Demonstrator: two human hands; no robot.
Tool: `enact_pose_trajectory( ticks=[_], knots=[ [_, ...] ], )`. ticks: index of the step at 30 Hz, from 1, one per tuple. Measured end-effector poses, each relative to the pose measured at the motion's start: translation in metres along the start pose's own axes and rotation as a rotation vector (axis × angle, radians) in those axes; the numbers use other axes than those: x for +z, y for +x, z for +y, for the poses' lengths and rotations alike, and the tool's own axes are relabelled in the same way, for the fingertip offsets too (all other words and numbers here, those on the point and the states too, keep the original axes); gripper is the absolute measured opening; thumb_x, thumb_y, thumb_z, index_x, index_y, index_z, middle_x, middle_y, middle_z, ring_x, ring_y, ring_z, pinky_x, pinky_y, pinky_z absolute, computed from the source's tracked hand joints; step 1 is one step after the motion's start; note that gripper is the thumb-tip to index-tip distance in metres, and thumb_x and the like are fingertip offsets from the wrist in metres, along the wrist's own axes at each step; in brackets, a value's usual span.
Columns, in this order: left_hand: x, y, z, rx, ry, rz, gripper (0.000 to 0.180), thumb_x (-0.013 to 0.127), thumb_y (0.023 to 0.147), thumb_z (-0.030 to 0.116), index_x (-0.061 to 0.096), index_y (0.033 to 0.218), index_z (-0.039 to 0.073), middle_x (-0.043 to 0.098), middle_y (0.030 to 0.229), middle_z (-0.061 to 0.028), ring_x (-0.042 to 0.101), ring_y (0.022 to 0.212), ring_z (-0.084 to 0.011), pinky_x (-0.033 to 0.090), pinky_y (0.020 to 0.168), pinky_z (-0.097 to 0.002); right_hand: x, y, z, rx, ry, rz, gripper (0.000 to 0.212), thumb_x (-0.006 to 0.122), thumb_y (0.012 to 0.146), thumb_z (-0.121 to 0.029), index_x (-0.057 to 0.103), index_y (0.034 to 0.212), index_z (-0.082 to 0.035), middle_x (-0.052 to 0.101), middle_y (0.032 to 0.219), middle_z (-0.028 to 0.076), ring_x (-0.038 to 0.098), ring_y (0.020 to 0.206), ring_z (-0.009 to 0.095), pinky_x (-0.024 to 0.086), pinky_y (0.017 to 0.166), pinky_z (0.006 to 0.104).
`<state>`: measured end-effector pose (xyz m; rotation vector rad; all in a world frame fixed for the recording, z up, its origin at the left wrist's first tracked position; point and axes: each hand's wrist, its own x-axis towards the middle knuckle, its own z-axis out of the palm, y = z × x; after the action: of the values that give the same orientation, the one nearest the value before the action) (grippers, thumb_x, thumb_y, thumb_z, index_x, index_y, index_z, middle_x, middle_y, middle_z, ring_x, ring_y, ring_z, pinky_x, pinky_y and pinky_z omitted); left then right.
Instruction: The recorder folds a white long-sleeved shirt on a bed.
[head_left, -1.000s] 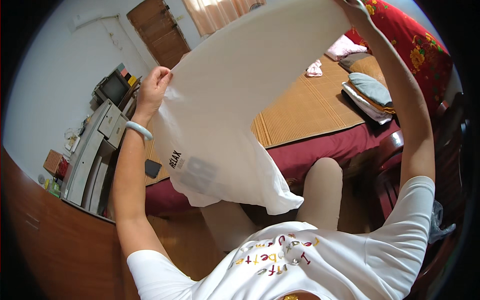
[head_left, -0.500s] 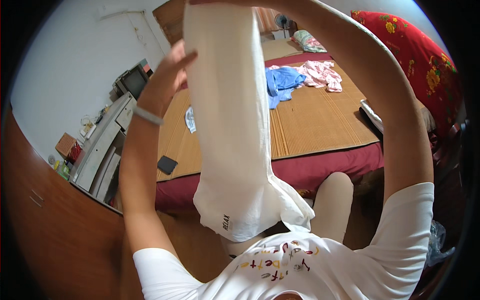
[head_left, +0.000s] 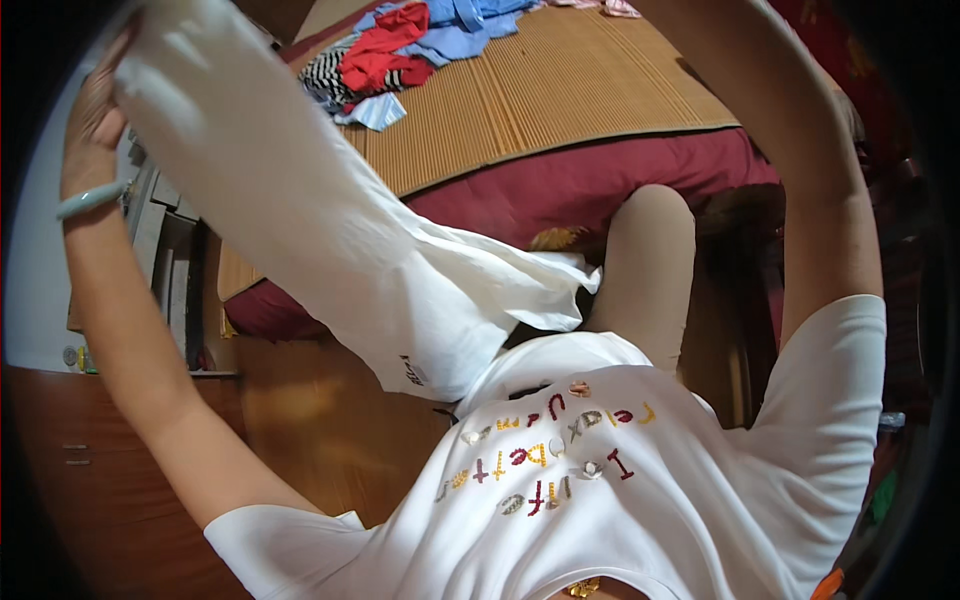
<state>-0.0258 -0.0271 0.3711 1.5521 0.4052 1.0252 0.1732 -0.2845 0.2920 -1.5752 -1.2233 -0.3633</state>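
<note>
A long white garment [head_left: 270, 190] with a small dark print near its lower end slants from the upper left down to my lap. My left hand [head_left: 98, 112] grips its upper left edge, with the fingers partly behind the cloth. A pale bangle [head_left: 92, 200] circles that wrist. At the lower end, a loose flap of the garment spreads to the right, close to my knee [head_left: 648, 255] in beige trousers. My raised right forearm [head_left: 790, 120] runs out through the top edge, so the right hand is out of sight.
Ahead is a bed with a brown woven mat [head_left: 560, 100] and a dark red cover [head_left: 600, 190]. Red, blue and striped clothes [head_left: 385, 55] lie heaped on the mat. A grey desk [head_left: 150, 235] and a brown wooden cabinet [head_left: 120, 490] stand at the left.
The white garment has swung from hanging upright to slanting up left. My left hand has moved left and now grips its edge. The right hand has gone out of view; the view has tilted down.
</note>
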Motion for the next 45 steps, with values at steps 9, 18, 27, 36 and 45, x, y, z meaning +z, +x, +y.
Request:
enact_pose_trajectory(
  ticks=[9,18,27,36,45],
  knots=[
    [-0.147,0.076,-0.01,0.108,0.138,0.226,0.039,0.069,0.099,0.016,0.063,0.134,0.0,0.064,0.137,-0.0159,0.06,0.128,-0.0269,0.05,0.112,-0.0418,0.05,-0.327,0.167,0.422,-0.001,-1.45,0.039,0.062,0.098,-0.042,0.072,0.106,-0.005,0.073,0.089,0.016,0.07,0.082,0.03,0.054,0.075,0.0415],
    [-0.184,0.057,-0.013,0.091,0.208,0.397,0.039,0.062,0.103,0.019,0.058,0.135,-0.004,0.062,0.137,-0.0203,0.059,0.129,-0.0335,0.049,0.111,-0.052,0.167,-0.405,0.18,1.004,0.674,-0.422,0.033,0.064,0.099,-0.026,0.068,0.12,0.0,0.073,0.107,0.01,0.069,0.098,0.019,0.054,0.086,0.0336],
    [-0.278,0.033,0.003,0.105,0.052,0.486,0.045,0.06,0.105,0.025,0.055,0.141,-0.001,0.057,0.145,-0.0173,0.052,0.136,-0.0345,0.04,0.117,-0.0565,0.072,-0.318,0.228,0.976,1.075,0.182,0.018,0.06,0.097,-0.012,0.065,0.11,-0.001,0.071,0.098,0.007,0.068,0.086,0.013,0.054,0.077,0.0285],
    [-0.314,-0.027,-0.062,0.077,0.016,0.651,0.042,0.059,0.105,0.026,0.059,0.138,0.0,0.059,0.143,-0.0161,0.055,0.133,-0.0331,0.042,0.114,-0.056,0.031,-0.325,0.223,1.21,1.216,-0.043,0.027,0.06,0.103,-0.023,0.063,0.125,-0.007,0.07,0.109,0.003,0.068,0.099,0.014,0.054,0.089,0.0337],
    [-0.282,-0.069,-0.064,0.141,0.083,0.569,0.041,0.051,0.108,0.025,0.056,0.141,0.0,0.059,0.144,-0.0166,0.054,0.134,-0.0337,0.041,0.115,-0.0557,0.132,-0.387,0.173,1.297,0.92,-0.483,0.037,0.064,0.101,-0.012,0.053,0.137,-0.009,0.067,0.114,0.005,0.065,0.104,0.015,0.053,0.091,0.0315]
  ],
)
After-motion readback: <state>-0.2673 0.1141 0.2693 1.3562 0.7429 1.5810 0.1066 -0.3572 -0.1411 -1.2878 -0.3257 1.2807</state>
